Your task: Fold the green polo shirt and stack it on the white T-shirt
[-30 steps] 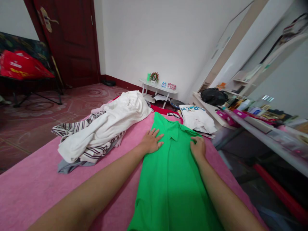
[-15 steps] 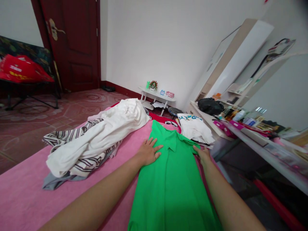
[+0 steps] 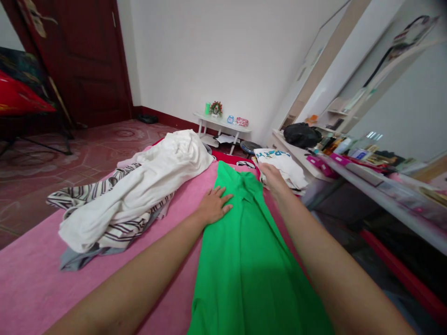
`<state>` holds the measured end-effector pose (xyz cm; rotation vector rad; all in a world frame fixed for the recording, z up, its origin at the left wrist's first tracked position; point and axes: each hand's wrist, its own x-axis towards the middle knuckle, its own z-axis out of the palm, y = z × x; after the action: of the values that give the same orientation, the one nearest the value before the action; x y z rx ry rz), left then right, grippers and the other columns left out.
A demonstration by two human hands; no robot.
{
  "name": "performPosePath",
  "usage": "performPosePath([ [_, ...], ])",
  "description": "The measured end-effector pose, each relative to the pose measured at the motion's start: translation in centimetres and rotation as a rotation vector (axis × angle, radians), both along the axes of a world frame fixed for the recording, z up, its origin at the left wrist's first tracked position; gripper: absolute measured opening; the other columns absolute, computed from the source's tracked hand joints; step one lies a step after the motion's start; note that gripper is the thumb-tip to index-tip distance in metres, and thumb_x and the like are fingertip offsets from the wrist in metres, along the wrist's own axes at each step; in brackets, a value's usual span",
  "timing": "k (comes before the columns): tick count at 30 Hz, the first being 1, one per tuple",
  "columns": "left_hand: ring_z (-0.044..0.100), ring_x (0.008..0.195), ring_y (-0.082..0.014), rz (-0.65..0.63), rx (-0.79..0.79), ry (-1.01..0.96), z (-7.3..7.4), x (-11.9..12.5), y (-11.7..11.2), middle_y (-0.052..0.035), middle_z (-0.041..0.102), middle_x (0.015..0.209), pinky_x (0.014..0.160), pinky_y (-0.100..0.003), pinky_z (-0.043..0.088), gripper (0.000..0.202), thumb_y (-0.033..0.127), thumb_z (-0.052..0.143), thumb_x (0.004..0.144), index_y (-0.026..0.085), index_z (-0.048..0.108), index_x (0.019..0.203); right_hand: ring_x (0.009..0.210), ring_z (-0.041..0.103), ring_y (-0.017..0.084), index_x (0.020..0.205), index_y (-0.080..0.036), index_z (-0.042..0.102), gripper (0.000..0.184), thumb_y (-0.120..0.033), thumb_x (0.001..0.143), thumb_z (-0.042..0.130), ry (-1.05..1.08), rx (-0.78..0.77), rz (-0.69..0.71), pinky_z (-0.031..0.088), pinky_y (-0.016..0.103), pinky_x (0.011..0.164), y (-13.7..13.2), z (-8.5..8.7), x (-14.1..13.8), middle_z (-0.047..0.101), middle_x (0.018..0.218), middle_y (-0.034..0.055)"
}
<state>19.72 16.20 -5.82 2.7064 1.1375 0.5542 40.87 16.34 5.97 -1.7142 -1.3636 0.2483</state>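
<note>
A green collared shirt (image 3: 244, 242) lies lengthwise in front of me on a pink bed cover (image 3: 31, 279). My left hand (image 3: 213, 205) rests flat on its left edge below the collar, fingers spread. At the upper right side of the shirt is my right hand (image 3: 272, 179), beside a folded white shirt with blue lettering (image 3: 288, 170). Its fingers point away from me and are partly hidden, so whether they grip cloth is unclear. Green cloth is bunched inward near the collar.
To the left lies a heap of a white garment (image 3: 150, 181), a striped one (image 3: 124, 239) and a grey one (image 3: 78, 258). A red garment (image 3: 228, 158) sits beyond the shirt. A cluttered dressing table (image 3: 370, 172) stands right; a low white table (image 3: 223, 123) is by the wall.
My right hand has moved up and inward, and the green sleeve on that side now lies folded in toward the collar. My left hand stays on the shirt. The view has shifted slightly.
</note>
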Motion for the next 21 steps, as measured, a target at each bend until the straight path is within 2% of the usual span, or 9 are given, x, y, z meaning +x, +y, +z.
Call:
performPosePath([
  [3, 0.037, 0.133, -0.0265, -0.004, 0.023, -0.041, -0.1, 0.0, 0.4, -0.0112, 0.043, 0.144, 0.11, -0.043, 0.027, 0.05, 0.049, 0.035, 0.095, 0.021, 0.051, 0.134, 0.104, 0.059, 0.019, 0.118, -0.021, 0.06, 0.047, -0.046, 0.079, 0.058, 0.012, -0.065, 0.193, 0.047, 0.028, 0.084, -3.5, 0.1, -0.8, 0.063, 0.121, 0.0065],
  [5, 0.043, 0.129, -0.0246, -0.002, 0.037, -0.071, -0.2, 0.1, 0.5, -0.0114, 0.048, 0.14, 0.108, -0.039, 0.03, 0.047, 0.046, 0.038, 0.095, 0.019, 0.054, 0.129, 0.104, 0.06, 0.022, 0.114, -0.022, 0.063, 0.043, -0.042, 0.077, 0.06, -0.01, -0.157, 0.297, 0.047, 0.033, 0.086, -7.5, -0.7, 0.1, 0.065, 0.117, 0.0073],
  [6, 0.045, 0.127, -0.0239, 0.0, 0.038, -0.084, -0.1, 0.1, 0.5, -0.0109, 0.051, 0.137, 0.107, -0.037, 0.032, 0.044, 0.045, 0.04, 0.095, 0.019, 0.056, 0.127, 0.103, 0.061, 0.024, 0.112, -0.021, 0.064, 0.042, -0.041, 0.076, 0.061, -0.039, -0.213, 0.304, 0.047, 0.035, 0.086, -9.8, -1.3, 0.9, 0.066, 0.115, 0.0087],
  [9, 0.051, 0.118, -0.0231, 0.011, 0.029, -0.103, 0.1, 0.2, 0.2, -0.0098, 0.056, 0.129, 0.103, -0.034, 0.037, 0.038, 0.04, 0.046, 0.092, 0.019, 0.057, 0.122, 0.096, 0.063, 0.026, 0.111, -0.018, 0.064, 0.044, -0.038, 0.071, 0.065, -0.214, -0.378, 0.17, 0.047, 0.035, 0.08, -17.1, -3.3, 3.7, 0.068, 0.11, 0.0117],
  [11, 0.054, 0.114, -0.0247, 0.028, 0.027, -0.113, 0.4, 0.3, -0.2, -0.0115, 0.058, 0.125, 0.099, -0.035, 0.04, 0.042, 0.037, 0.049, 0.091, 0.017, 0.051, 0.127, 0.085, 0.065, 0.025, 0.106, -0.021, 0.064, 0.042, -0.037, 0.067, 0.068, -0.346, -0.52, 0.066, 0.046, 0.032, 0.071, -21.7, -4.3, 5.0, 0.071, 0.097, 0.0089],
  [14, 0.055, 0.111, -0.0294, 0.07, 0.054, -0.096, 1.3, 0.8, -0.8, -0.015, 0.059, 0.12, 0.094, -0.04, 0.041, 0.056, 0.035, 0.051, 0.088, 0.017, 0.037, 0.14, 0.066, 0.063, 0.023, 0.083, -0.027, 0.064, 0.022, -0.035, 0.064, 0.069, -0.453, -0.744, -0.023, 0.038, 0.029, 0.058, -27.6, -4.8, 5.6, 0.068, 0.072, 0.0016],
  [16, 0.056, 0.108, -0.0319, 0.09, 0.05, -0.06, 2.0, 1.5, -1.0, -0.0145, 0.061, 0.114, 0.093, -0.044, 0.04, 0.061, 0.035, 0.054, 0.086, 0.023, 0.034, 0.143, 0.062, 0.062, 0.023, 0.069, -0.029, 0.061, 0.013, -0.035, 0.062, 0.069, -0.426, -0.807, -0.047, 0.036, 0.03, 0.055, -30.5, -4.9, 5.3, 0.066, 0.065, 0.0007],
  [18, 0.06, 0.103, -0.0335, 0.105, 0.003, -0.036, 2.8, 2.4, -0.8, -0.0138, 0.065, 0.105, 0.091, -0.046, 0.041, 0.057, 0.035, 0.057, 0.084, 0.026, 0.043, 0.139, 0.065, 0.063, 0.026, 0.066, -0.031, 0.063, 0.009, -0.035, 0.061, 0.069, -0.341, -0.782, -0.055, 0.038, 0.031, 0.055, -32.6, -5.0, 5.0, 0.068, 0.067, 0.0025],
  [21, 0.063, 0.096, -0.0327, 0.129, -0.077, -0.061, 3.7, 4.0, 0.2, -0.0136, 0.069, 0.095, 0.085, -0.041, 0.045, 0.034, 0.028, 0.058, 0.081, 0.022, 0.066, 0.114, 0.074, 0.064, 0.029, 0.073, -0.036, 0.067, 0.01, -0.037, 0.063, 0.066, -0.202, -0.708, 0.009, 0.044, 0.035, 0.061, -34.0, -5.0, 4.7, 0.07, 0.074, 0.0047],
])
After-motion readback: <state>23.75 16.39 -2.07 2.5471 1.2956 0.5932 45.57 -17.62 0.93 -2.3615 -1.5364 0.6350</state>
